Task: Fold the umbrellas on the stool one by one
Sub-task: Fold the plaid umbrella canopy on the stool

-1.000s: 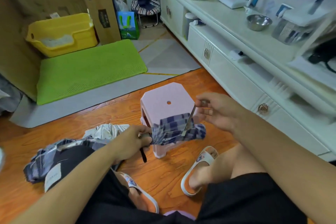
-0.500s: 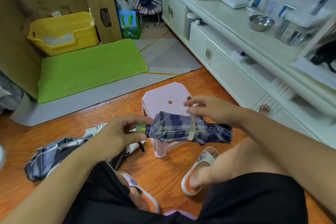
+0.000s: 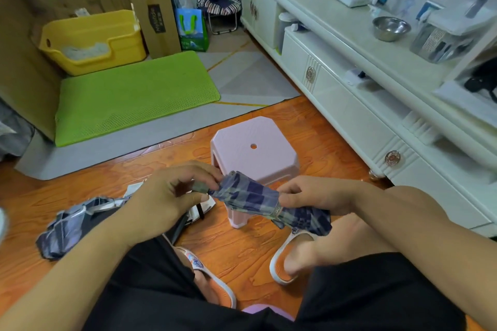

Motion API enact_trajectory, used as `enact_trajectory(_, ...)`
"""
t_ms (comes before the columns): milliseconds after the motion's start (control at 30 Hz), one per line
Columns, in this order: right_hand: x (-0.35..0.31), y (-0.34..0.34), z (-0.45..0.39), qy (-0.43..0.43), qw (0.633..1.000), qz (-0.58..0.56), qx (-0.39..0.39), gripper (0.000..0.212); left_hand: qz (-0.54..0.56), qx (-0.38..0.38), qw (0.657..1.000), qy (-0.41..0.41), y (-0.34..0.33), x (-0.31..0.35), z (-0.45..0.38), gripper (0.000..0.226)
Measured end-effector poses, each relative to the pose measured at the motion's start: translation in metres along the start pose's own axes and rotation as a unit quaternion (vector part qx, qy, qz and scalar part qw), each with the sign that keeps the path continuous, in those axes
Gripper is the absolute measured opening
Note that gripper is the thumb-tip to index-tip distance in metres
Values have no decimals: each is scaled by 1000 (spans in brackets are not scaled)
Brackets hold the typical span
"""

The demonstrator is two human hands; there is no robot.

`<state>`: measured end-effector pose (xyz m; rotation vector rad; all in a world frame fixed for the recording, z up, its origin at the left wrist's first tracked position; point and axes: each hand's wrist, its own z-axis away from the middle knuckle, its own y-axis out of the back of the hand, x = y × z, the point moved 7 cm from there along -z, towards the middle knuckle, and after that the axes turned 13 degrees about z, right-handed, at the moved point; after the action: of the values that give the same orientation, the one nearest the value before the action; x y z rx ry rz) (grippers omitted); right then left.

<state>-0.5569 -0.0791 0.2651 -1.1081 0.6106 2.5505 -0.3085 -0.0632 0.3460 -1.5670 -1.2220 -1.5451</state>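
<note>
Left hand (image 3: 164,196) grips the handle end, right hand (image 3: 314,195) clamps the strap round the rolled blue plaid fabric umbrella (image 3: 258,196), likely securing it; pink plastic stool (image 3: 269,158) bare.

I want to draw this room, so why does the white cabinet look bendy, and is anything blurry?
Head view: the wide-angle lens curves the white cabinet toward the frame edge; its far right end looks smeared and soft, while the rolled plaid umbrella and pink stool look fairly sharp; the orange floor shows soft glare.
</note>
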Motion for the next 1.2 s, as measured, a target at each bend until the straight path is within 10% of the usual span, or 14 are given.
enact_trajectory(200,-48,72,-1,61,945,146,288,20,125,305,938,109,30,-42,-34,45)
enact_trajectory(333,-53,117,-18,69,830,279,478,34,395,181,834,339,-40,-83,-70,54)
enact_trajectory(433,-49,116,-35,104,783,332,516,38,441,202,827,285,-54,-97,-119,66)
enact_trajectory(633,-82,94,-68,162,687,472,528,51,557,377,704,228,-17,-130,-159,14)
enact_trajectory(933,-81,123,-31,224,754,145,600,17,556,389,731,75,-4,-104,-177,25)
enact_trajectory(1100,-83,128,-32,199,865,-48,457,54,531,420,736,27,-18,-92,-158,29)
enact_trajectory(1200,-79,132,-30,155,897,-57,410,36,560,424,712,-1,-31,-96,-144,24)
